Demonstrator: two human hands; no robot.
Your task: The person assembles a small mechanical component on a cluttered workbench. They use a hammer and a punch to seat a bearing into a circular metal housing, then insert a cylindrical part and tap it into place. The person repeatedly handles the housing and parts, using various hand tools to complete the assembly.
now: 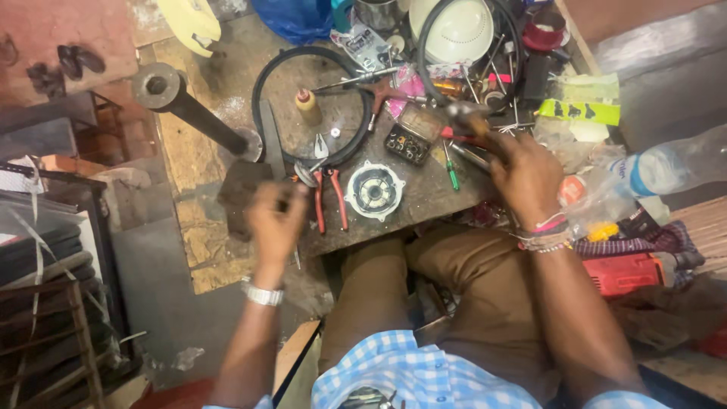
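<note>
My left hand (274, 221) is blurred and closed around a small dark object at the near left edge of the wooden work board (356, 113); what it holds is unclear. My right hand (528, 178) grips the handle of a hammer (471, 121), whose dark head points toward the back of the board. Between the hands lie red-handled pliers (330, 198) and a round white motor part (374, 191) with a dark centre. A green-handled screwdriver (450, 171) lies just left of my right hand.
A black rubber ring (261, 79), a small brown bottle (307, 106), a tray of small parts (413, 135) and a white bowl-shaped cover (459, 29) crowd the board. A grey metal pipe (193, 110) lies left. A plastic water bottle (670, 167) and a red tool (622, 273) sit right.
</note>
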